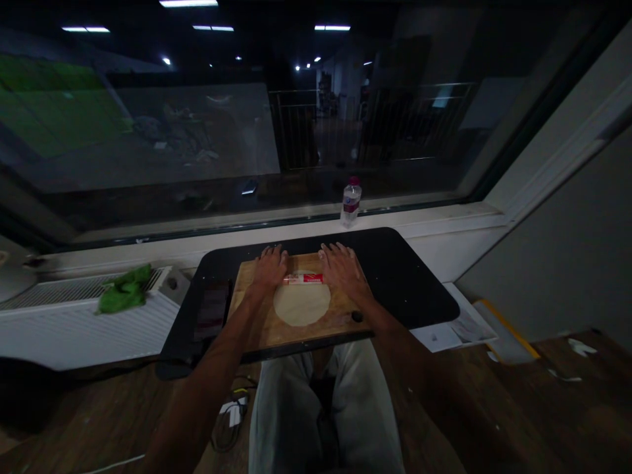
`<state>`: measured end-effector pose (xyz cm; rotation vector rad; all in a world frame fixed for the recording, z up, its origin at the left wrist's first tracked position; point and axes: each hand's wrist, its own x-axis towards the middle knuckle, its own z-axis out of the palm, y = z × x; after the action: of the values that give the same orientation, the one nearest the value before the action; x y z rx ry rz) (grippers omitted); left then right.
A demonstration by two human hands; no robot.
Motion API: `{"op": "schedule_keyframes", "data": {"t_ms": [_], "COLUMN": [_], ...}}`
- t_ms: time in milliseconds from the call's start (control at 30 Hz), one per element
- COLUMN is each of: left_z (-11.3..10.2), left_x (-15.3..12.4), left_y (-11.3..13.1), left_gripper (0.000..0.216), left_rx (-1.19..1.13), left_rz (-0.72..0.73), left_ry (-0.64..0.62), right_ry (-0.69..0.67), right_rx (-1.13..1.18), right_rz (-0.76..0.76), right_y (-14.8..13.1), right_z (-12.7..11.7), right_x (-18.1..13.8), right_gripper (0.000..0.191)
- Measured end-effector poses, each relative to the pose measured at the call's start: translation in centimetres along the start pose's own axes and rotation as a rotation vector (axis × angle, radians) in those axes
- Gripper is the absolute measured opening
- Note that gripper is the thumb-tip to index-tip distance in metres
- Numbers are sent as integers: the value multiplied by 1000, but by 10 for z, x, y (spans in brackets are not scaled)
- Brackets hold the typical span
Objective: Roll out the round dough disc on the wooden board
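On a wooden cutting board (257,332) lies a thin round sheet of dough (302,307). Across the far part of the dough rests a rolling pin (305,279) with a red and white label around its middle. My left hand (271,266) lies over the pin's left end, palm down, fingers stretched forward. Over the right end lies my right hand (342,266), its fingers spread flat and pointing away from me. Both palms hide the pin's ends.
The board sits on a black tabletop (402,276), beside a dark, phone-like flat object (212,309). A water bottle (351,203) stands on the windowsill (429,220). A green cloth (124,288) drapes over the radiator (89,329). Cables (228,424) lie on the floor below.
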<state>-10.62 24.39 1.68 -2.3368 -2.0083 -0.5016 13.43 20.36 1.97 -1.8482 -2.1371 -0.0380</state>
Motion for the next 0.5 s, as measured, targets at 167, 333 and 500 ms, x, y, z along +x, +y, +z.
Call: {"op": "schedule_keyframes", "data": {"t_ms": [167,333,500], "left_z": [-3,-2,-3], "left_x": [19,32,32], "left_y": [3,2,0], "left_gripper": [46,43,41], "left_rx": [-19,-28,-5], "left_rz": [61,52,40], "left_ry": [28,-12,-90], "right_ry": [-7,1,-61], "right_rx": [-14,-34,-39], "right_rz": [8,19,36], "right_y": [0,-5,-6], "right_z": [-5,-20,-22], "right_x": [23,35,31], "right_gripper": [52,53,52]}}
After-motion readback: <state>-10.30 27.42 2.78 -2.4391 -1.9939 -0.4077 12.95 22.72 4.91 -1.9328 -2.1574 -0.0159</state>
